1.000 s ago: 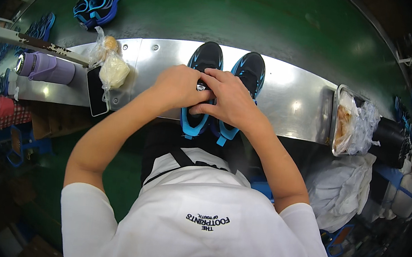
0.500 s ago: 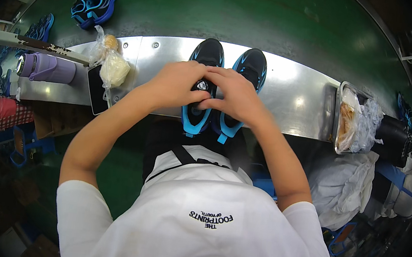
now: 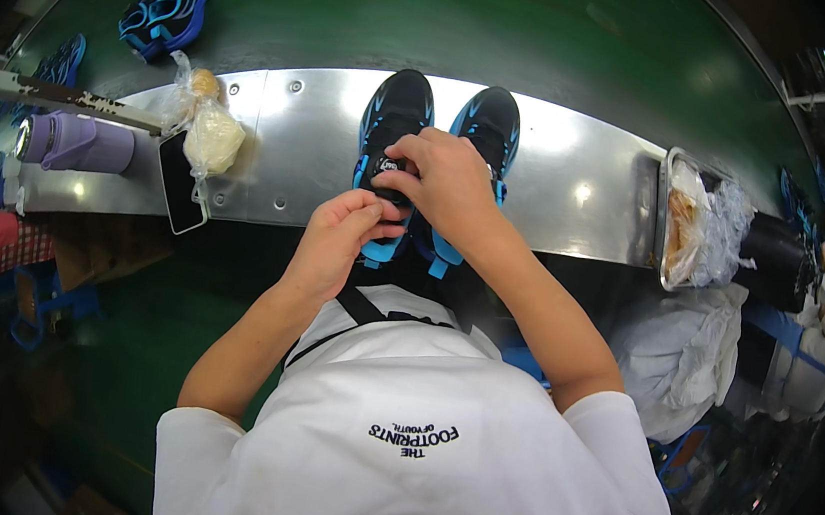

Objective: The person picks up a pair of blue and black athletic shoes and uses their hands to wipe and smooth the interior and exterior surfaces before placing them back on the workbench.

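Observation:
A pair of black and blue sports shoes stands side by side on the metal bench, toes pointing away from me: the left shoe [image 3: 401, 100] and the right shoe [image 3: 495, 115]. My right hand [image 3: 448, 183] reaches across to the left shoe, thumb and fingers closed around its tongue, where a small round pale mark shows. At the collar of that same shoe is my left hand [image 3: 336, 239], fingers curled and pinched together. Whatever the left fingertips hold is hidden. My right hand covers part of the right shoe's opening.
Left on the metal ledge [image 3: 272, 162] are a purple bottle [image 3: 93, 144], a phone [image 3: 177, 183] and bagged food [image 3: 212, 136]. A metal tray [image 3: 673, 220] with plastic-wrapped contents sits at right. More shoes [image 3: 169, 11] lie on the green surface [image 3: 477, 23] beyond.
My left hand has come off the shoe's front, back toward me to its collar. The right hand has turned and stays at the tongue. The whole view has shifted slightly.

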Demonstrator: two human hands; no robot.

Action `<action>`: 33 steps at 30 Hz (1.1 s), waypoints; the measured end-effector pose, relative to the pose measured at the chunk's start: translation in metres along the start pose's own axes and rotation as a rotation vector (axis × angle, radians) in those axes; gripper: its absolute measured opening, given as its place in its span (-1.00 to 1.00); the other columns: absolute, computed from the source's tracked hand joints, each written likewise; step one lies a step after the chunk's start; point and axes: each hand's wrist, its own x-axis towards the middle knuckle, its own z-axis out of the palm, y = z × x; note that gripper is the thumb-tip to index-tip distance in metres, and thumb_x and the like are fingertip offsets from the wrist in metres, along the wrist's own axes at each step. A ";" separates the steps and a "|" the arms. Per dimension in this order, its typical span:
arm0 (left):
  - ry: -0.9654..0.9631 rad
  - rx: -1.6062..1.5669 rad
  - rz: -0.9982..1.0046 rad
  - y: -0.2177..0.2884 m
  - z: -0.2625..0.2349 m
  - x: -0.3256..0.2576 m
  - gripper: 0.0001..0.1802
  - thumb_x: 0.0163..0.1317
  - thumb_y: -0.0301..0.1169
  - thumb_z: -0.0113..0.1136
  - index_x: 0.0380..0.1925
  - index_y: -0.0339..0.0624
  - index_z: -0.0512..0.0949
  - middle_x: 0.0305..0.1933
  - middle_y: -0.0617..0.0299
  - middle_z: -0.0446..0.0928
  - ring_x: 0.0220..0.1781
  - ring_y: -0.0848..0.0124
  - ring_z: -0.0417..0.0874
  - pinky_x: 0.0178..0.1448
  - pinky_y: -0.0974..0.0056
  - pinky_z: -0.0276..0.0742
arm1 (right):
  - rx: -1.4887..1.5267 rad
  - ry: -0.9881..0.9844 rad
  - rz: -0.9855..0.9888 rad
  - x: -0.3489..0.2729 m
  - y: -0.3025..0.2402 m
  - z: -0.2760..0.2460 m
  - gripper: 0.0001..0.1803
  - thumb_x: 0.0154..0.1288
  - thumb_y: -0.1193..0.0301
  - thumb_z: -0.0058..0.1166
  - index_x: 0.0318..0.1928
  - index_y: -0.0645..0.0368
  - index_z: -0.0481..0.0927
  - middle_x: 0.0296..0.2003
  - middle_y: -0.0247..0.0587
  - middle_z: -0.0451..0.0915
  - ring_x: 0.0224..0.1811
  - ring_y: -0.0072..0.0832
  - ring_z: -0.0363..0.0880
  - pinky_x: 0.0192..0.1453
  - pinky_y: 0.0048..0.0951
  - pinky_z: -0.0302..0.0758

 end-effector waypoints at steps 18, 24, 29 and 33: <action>-0.196 1.402 0.341 0.017 0.056 -0.007 -0.67 0.35 -0.22 0.00 -0.04 -0.11 0.59 -0.15 0.03 0.59 -0.09 0.07 0.56 0.07 0.11 0.42 | 0.261 -0.124 0.224 -0.039 0.057 -0.063 -0.63 0.12 0.34 0.33 -0.01 -0.07 0.68 -0.39 -0.36 0.43 -0.41 -0.61 0.36 -0.29 -0.55 0.39; -0.244 1.599 0.196 0.006 0.057 0.028 -0.61 0.40 -0.15 -0.16 -0.31 -0.16 0.59 -0.43 -0.05 0.59 -0.37 -0.05 0.59 -0.24 -0.05 0.46 | 0.171 0.050 0.225 -0.046 0.047 -0.047 -0.67 0.16 0.36 0.27 -0.02 0.00 0.67 -0.45 -0.34 0.44 -0.45 -0.58 0.39 -0.31 -0.54 0.40; -0.326 1.699 0.431 0.054 0.033 0.061 -0.62 0.39 -0.20 -0.16 -0.27 -0.21 0.59 -0.38 -0.07 0.60 -0.33 -0.05 0.62 -0.20 0.00 0.51 | 0.409 0.062 0.364 -0.052 0.058 -0.085 -0.65 0.30 0.42 0.14 0.10 0.12 0.59 -0.33 -0.40 0.52 -0.33 -0.67 0.44 -0.22 -0.63 0.43; -0.278 1.822 0.509 0.121 0.003 0.122 -0.76 0.31 -0.33 -0.16 -0.23 -0.17 0.48 -0.42 0.03 0.65 -0.32 0.05 0.69 -0.17 0.02 0.57 | 0.289 0.103 0.383 -0.066 0.073 -0.098 -0.69 0.27 0.41 0.16 0.03 0.10 0.63 -0.35 -0.28 0.56 -0.36 -0.60 0.47 -0.22 -0.57 0.45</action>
